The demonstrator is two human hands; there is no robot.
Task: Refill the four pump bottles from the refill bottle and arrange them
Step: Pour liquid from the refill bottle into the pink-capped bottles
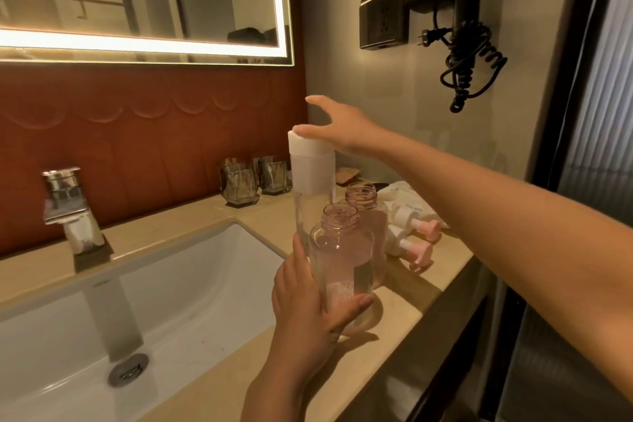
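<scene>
Left hand [308, 312] grips the near pump bottle [342, 260], uncapped, on the counter [219, 360] edge. Right hand [342, 128] lies spread, unclosed, atop the cap [308, 146] of the refill bottle [310, 178] just behind. Judgement: close round cap before lifting; steady the base.

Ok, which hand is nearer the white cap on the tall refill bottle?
Right. The right hand touches the top of the white cap. The left hand is well below it, gripping the near open pink bottle by its lower part.
</scene>
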